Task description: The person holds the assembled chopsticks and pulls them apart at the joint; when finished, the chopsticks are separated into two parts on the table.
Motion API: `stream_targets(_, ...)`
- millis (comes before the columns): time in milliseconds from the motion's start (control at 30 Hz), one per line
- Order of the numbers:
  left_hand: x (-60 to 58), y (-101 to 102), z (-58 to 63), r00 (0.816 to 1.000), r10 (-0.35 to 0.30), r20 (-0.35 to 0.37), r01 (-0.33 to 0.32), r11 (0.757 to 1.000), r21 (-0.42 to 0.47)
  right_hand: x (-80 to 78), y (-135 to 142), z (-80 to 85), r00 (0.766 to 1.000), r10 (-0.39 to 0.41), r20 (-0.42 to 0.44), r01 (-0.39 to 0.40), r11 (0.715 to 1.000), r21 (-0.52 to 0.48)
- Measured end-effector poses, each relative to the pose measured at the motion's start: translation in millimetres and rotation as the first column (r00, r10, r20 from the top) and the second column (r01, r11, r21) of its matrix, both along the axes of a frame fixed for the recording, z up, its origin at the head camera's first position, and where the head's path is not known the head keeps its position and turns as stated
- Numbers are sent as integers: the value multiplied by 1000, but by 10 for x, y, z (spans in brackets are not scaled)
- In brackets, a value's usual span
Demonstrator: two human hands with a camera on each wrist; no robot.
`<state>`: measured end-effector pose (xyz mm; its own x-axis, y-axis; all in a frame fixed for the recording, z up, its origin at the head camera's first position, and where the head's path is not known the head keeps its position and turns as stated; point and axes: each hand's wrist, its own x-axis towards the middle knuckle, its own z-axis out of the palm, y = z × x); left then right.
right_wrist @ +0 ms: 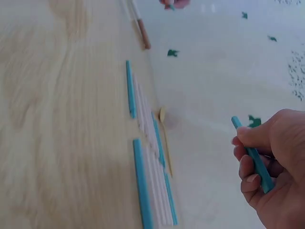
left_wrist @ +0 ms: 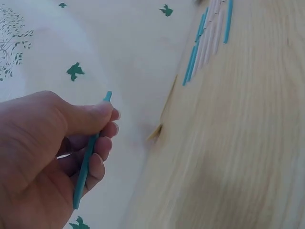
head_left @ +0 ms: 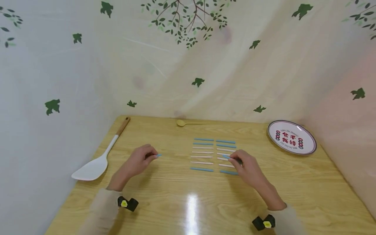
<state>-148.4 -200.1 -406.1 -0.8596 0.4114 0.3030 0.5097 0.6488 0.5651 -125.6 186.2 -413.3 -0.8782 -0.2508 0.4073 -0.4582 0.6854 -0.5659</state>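
My left hand (head_left: 140, 160) is over the left part of the table, pinching a slim blue stick (left_wrist: 85, 171) between thumb and fingers; one end pokes out past the thumb. Over the right column of laid-out sticks, my right hand (head_left: 248, 166) holds another blue stick (right_wrist: 258, 164) the same way. Two columns lie side by side: each has blue sticks (head_left: 203, 144) at the far end, several pale sticks (head_left: 202, 157) in the middle and a blue stick (head_left: 202, 169) nearest me. The right hand partly covers the right column in the head view.
A white spatula (head_left: 97, 166) with a wooden handle lies along the left edge. Near the back edge is a small yellowish spoon (head_left: 181, 123). A round plate (head_left: 274, 138) with red characters sits at the back right. Printed fabric (head_left: 176, 71) hangs around the table.
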Motion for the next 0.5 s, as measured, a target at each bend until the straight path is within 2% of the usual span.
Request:
stream_targets(67, 7, -44, -28, 999, -30, 18, 30, 1000, -4, 13, 135, -17, 999, -11, 35, 11, 1000, 13)
stream_targets(167, 16, 28, -98, 996, -80, 42, 81, 997, -14, 37, 243, -65, 998, 5, 66, -6, 1000, 28)
stream_targets(300, 53, 235, -230, 994, -101, 49, 103, 994, -39, 79, 314, -153, 996, 30, 84, -35, 997, 64)
stream_targets(500, 148, 633, -406, 984, -158, 87, 163, 985, -64, 121, 385, -284, 980, 84, 181, -99, 992, 74)
